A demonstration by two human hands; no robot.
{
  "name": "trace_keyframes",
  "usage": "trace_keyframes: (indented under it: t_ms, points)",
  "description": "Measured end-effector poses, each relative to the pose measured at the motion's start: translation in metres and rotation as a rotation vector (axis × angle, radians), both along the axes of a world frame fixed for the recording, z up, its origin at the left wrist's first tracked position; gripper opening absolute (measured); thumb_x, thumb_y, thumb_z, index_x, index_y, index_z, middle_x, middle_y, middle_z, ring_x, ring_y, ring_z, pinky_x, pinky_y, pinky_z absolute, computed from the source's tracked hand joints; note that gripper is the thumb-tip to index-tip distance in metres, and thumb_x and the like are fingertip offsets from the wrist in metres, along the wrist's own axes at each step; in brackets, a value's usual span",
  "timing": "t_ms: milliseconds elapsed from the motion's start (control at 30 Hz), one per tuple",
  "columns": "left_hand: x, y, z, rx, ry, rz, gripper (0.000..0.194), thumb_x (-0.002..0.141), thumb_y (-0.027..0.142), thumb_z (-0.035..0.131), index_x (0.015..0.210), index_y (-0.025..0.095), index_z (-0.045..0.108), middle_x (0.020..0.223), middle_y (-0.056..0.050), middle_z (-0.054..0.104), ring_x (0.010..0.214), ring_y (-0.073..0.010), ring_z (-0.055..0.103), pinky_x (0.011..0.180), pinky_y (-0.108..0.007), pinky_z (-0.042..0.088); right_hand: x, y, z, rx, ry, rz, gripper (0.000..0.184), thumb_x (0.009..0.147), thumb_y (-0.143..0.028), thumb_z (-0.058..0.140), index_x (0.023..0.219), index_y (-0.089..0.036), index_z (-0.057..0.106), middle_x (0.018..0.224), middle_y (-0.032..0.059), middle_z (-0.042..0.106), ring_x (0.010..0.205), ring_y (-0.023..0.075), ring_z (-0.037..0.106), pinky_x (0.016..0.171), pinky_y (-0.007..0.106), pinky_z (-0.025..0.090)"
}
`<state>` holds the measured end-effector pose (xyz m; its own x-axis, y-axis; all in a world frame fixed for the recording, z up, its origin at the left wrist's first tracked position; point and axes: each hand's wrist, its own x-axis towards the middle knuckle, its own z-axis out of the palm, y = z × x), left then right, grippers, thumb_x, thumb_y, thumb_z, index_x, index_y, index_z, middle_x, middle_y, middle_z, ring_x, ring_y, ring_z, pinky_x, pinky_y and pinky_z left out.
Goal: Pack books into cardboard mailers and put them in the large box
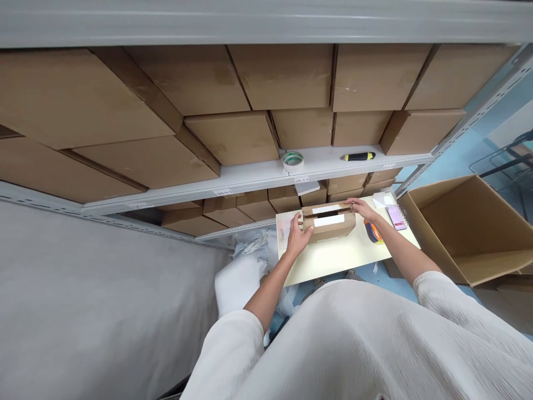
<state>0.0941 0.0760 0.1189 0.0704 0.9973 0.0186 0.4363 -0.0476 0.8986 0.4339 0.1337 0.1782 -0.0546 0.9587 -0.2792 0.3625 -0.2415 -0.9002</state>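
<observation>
A small cardboard box [333, 229] stands on the pale yellow tabletop [333, 256]. White strips run along its top flaps, and a dark gap shows between them. My left hand [298, 238] grips the box's left end, thumb on the near side and fingers round the far side. At the far right corner my right hand [361, 208] pinches the edge of a flap. A roll of orange and blue tape [373, 231] lies on the table under my right forearm. Farther right is a phone [396, 218] with a pink screen.
Shelves packed with cardboard boxes [283, 78] rise in front. On the shelf lie a tape roll [293, 161] and a yellow-black utility knife [358, 156]. To the right stands a large open carton [478, 228]. White plastic wrapping [239, 286] sits left of the table.
</observation>
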Motion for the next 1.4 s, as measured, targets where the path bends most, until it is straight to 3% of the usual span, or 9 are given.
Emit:
trace_keyframes:
  t_ms: [67, 167, 267, 367, 667, 833, 967, 1100, 1400]
  points:
    - [0.0, 0.003, -0.003, 0.005, 0.0, 0.01, 0.086, 0.098, 0.043, 0.071, 0.172, 0.029, 0.03, 0.167, -0.017, 0.044, 0.133, -0.0278, 0.063, 0.109, -0.045, 0.058, 0.004, 0.0, -0.004, -0.012, 0.058, 0.01, 0.032, 0.091, -0.042, 0.067, 0.115, -0.024, 0.075, 0.133, 0.0078, 0.073, 0.123, 0.028, 0.065, 0.104, 0.041, 0.056]
    - [0.002, 0.01, -0.008, 0.017, 0.022, -0.031, 0.077, 0.101, 0.043, 0.066, 0.171, 0.03, 0.038, 0.17, -0.015, 0.044, 0.15, -0.0303, 0.054, 0.126, -0.049, 0.047, 0.007, -0.003, -0.013, -0.009, 0.08, 0.064, 0.049, 0.081, -0.052, 0.083, 0.121, -0.026, 0.072, 0.136, 0.0093, 0.072, 0.119, 0.0297, 0.066, 0.104, 0.045, 0.056]
    - [0.005, 0.013, -0.012, -0.048, 0.039, -0.097, 0.065, 0.107, 0.043, 0.058, 0.169, 0.028, 0.045, 0.174, -0.013, 0.044, 0.165, -0.0313, 0.038, 0.136, -0.05, 0.033, 0.005, -0.008, -0.024, 0.034, 0.048, 0.101, 0.064, 0.075, -0.054, 0.088, 0.129, -0.029, 0.066, 0.148, 0.0089, 0.064, 0.121, 0.0294, 0.064, 0.105, 0.046, 0.056]
    - [0.007, 0.01, -0.011, -0.099, 0.052, -0.127, 0.065, 0.109, 0.043, 0.054, 0.17, 0.025, 0.044, 0.178, -0.011, 0.042, 0.168, -0.0306, 0.034, 0.138, -0.048, 0.028, 0.006, -0.011, -0.029, 0.068, 0.011, 0.112, 0.063, 0.076, -0.052, 0.087, 0.131, -0.03, 0.064, 0.151, 0.008, 0.061, 0.124, 0.0288, 0.062, 0.108, 0.046, 0.055]
    - [0.008, 0.007, 0.002, -0.128, 0.096, -0.116, 0.07, 0.102, 0.043, 0.064, 0.168, 0.023, 0.051, 0.169, -0.012, 0.056, 0.156, -0.0318, 0.053, 0.13, -0.044, 0.042, 0.019, -0.009, -0.016, -0.072, 0.032, 0.143, 0.061, 0.075, -0.045, 0.09, 0.128, -0.028, 0.064, 0.131, 0.0086, 0.069, 0.1, 0.0232, 0.068, 0.085, 0.038, 0.062]
    - [0.01, 0.002, -0.004, -0.2, 0.079, -0.126, 0.07, 0.101, 0.04, 0.066, 0.167, 0.022, 0.052, 0.168, -0.013, 0.057, 0.155, -0.0335, 0.055, 0.13, -0.046, 0.043, 0.025, -0.011, -0.016, -0.147, 0.042, 0.163, 0.064, 0.075, -0.044, 0.091, 0.132, -0.028, 0.066, 0.141, 0.0118, 0.065, 0.091, 0.0208, 0.07, 0.071, 0.033, 0.061]
    - [0.012, -0.003, -0.013, -0.151, 0.029, -0.114, 0.072, 0.101, 0.039, 0.066, 0.169, 0.023, 0.049, 0.173, -0.012, 0.05, 0.161, -0.0317, 0.047, 0.134, -0.046, 0.037, 0.026, -0.014, -0.028, 0.001, 0.052, 0.169, 0.062, 0.078, -0.044, 0.089, 0.133, -0.028, 0.066, 0.149, 0.0112, 0.063, 0.111, 0.0259, 0.07, 0.095, 0.043, 0.063]
    - [0.01, 0.001, -0.018, -0.115, 0.022, -0.098, 0.073, 0.099, 0.034, 0.07, 0.168, 0.024, 0.05, 0.173, -0.013, 0.05, 0.163, -0.0334, 0.044, 0.136, -0.049, 0.035, 0.021, -0.014, -0.04, 0.134, 0.015, 0.178, 0.059, 0.081, -0.041, 0.086, 0.135, -0.029, 0.066, 0.152, 0.0083, 0.062, 0.141, 0.0307, 0.058, 0.125, 0.052, 0.046]
    - [-0.001, -0.002, -0.027, -0.136, 0.045, -0.06, 0.075, 0.095, 0.029, 0.072, 0.166, 0.026, 0.051, 0.168, -0.014, 0.054, 0.161, -0.0345, 0.046, 0.136, -0.051, 0.036, 0.01, -0.017, -0.054, 0.136, 0.027, 0.218, 0.056, 0.083, -0.037, 0.08, 0.137, -0.032, 0.065, 0.157, 0.0056, 0.06, 0.141, 0.0273, 0.06, 0.127, 0.051, 0.046]
